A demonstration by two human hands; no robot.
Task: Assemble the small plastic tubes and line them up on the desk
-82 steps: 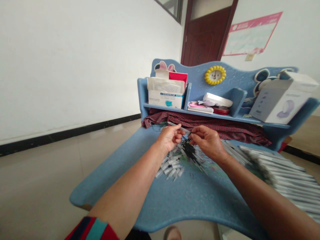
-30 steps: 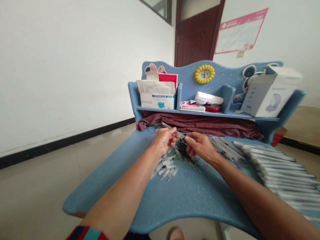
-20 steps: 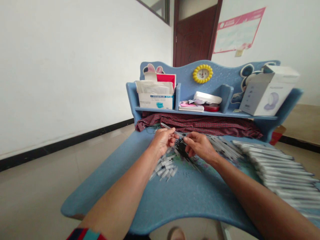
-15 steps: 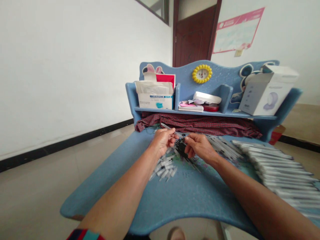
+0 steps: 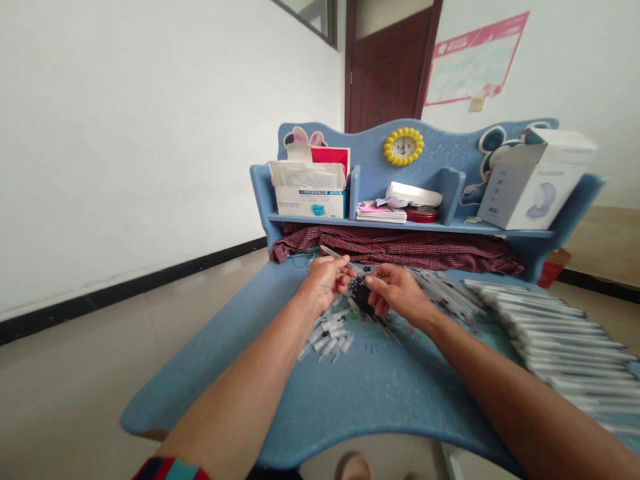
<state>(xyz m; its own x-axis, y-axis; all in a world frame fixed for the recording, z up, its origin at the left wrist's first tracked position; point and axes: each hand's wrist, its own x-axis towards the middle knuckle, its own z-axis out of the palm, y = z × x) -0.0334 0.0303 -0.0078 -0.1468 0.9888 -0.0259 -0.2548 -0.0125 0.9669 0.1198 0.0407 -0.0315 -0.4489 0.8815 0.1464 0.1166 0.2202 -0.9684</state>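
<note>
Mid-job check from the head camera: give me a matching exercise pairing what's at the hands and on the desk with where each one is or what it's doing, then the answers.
Things:
1. left hand
2. right hand
3. short clear tubes
4. long white pens

Places or states:
A. loose on the blue desk
B. in rows at the desk's right side
C. holding a slender pen
D. at a black-tipped bunch

Pairs: 1-C, 2-D, 3-A, 4-B
</note>
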